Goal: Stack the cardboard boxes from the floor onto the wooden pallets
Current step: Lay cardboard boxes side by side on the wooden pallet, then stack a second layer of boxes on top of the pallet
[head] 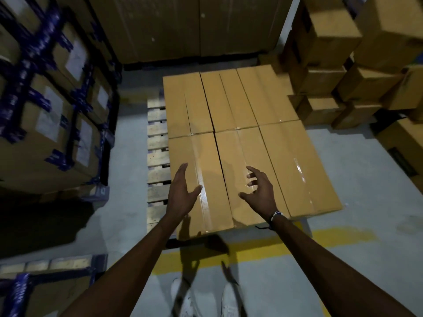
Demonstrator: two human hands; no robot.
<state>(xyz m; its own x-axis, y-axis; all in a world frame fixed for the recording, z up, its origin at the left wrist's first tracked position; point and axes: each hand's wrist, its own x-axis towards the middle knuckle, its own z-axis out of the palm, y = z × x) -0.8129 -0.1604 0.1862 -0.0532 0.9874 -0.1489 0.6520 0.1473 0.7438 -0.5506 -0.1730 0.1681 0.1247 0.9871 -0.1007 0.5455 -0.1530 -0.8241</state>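
Cardboard boxes [231, 138] flat on wooden pallet [156, 156], left hand [182, 193] and right hand [258, 191] spread, empty, above them.

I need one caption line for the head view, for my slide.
Both hands, left and right, open above six cardboard boxes on a wooden pallet.

A grey concrete floor [357, 271] is seen throughout; a worn yellow painted line [286, 245] is marked across it in the lower middle; white shoes [206, 300] are seen at the bottom edge, standing on the floor just below that line; a beaded bracelet [275, 215] is worn at one wrist; blue tape [34, 49], motion-blurred, is noted in crossed bands at the left; pale labels [75, 59] are seen between the bands, their print unreadable; a tall brown wrapped panel [194, 26] is observed at the back.
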